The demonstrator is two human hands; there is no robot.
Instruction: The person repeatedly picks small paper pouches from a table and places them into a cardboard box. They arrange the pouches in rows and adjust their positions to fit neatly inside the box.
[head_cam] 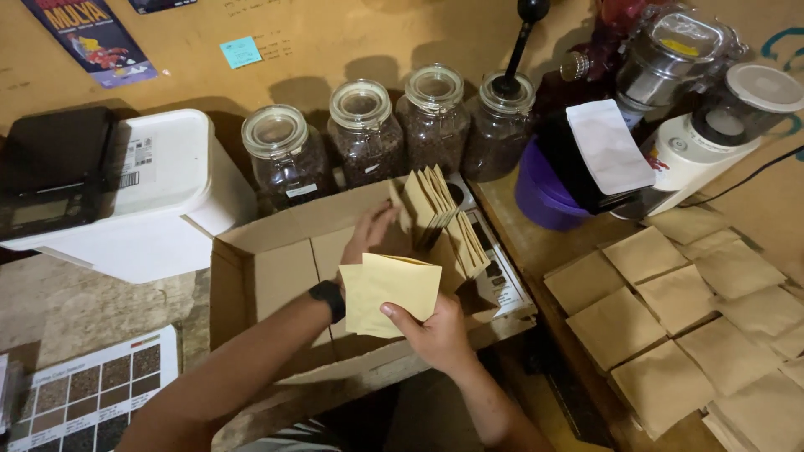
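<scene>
Over the cardboard box (pixel 276 276): right hand (pixel 435 335) pinches yellow pouch (pixel 389 289); left hand (pixel 368 234), fingers loosely open, touches upright pouches (pixel 444 218). Advisable: slot in edge-first.

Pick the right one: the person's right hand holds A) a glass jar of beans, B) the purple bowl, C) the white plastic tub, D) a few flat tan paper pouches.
D: the right hand grips a few flat tan paper pouches over the open cardboard box, while the left hand reaches to the pouches standing upright in the box.
</scene>
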